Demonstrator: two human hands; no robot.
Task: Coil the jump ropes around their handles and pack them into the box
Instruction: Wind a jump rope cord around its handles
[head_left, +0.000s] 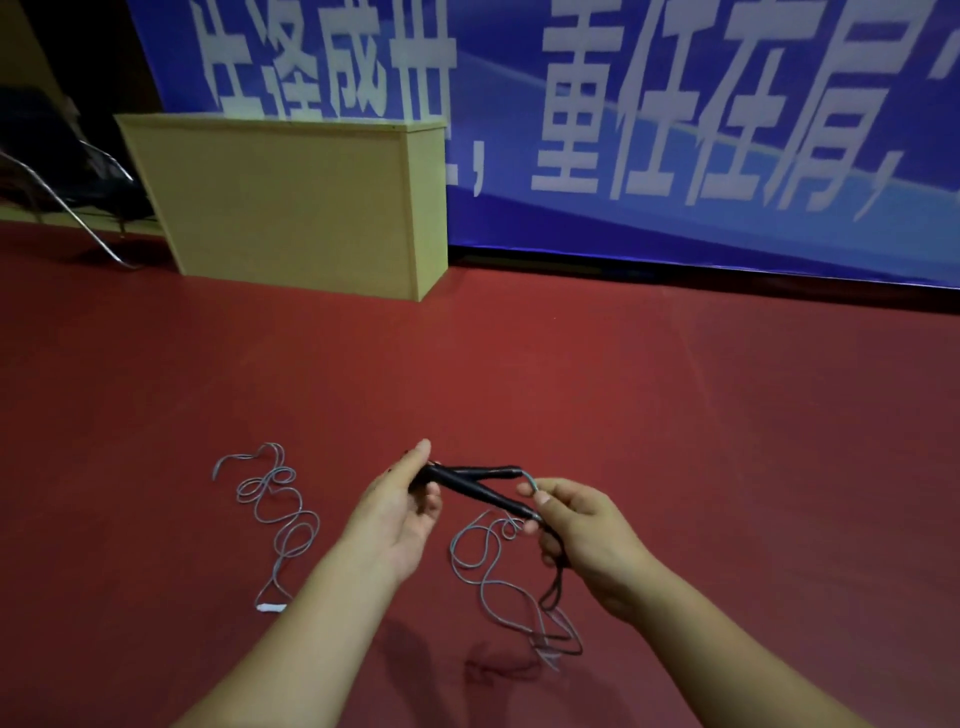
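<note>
Two black jump-rope handles are held above the red floor, joined at the left and spreading apart to the right. My left hand grips their joined ends. My right hand pinches the grey-green cord where it leaves the handle tips. That rope's cord hangs down and lies in loose grey loops on the floor below my right hand, with a dark loop beside it. A second grey rope lies in loose tangles on the floor to the left, ending at a small white piece.
A beige wooden cabinet stands at the back on the red floor. A blue banner with white characters covers the wall behind. A metal chair frame sits at the far left.
</note>
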